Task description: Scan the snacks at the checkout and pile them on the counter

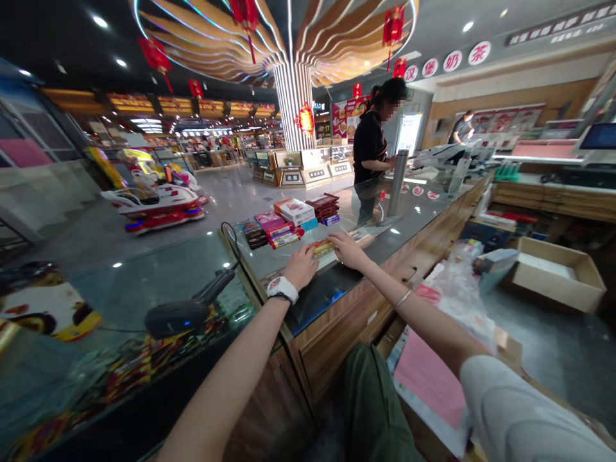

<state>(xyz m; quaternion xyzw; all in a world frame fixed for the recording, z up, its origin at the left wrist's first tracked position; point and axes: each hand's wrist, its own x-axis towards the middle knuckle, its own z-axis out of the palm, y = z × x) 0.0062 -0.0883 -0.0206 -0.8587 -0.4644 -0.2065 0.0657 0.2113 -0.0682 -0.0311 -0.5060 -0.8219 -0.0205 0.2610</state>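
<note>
Half of wrapped packet [321, 248] hidden between left hand [301, 267], right hand [347, 250].

Polished stone floor [231, 199], red lanterns [156, 56], striped column [291, 96]

- A shop in a mall
- glass display counter [414, 215]
- barcode scanner [178, 319]
- packaged goods [287, 221] stacked on the glass
- kiddie ride [154, 206] outside
- food stalls [289, 168] beyond

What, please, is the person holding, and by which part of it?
The left hand and right hand touch both ends of a wrapped packet; whether they grip it cannot be told.
</note>
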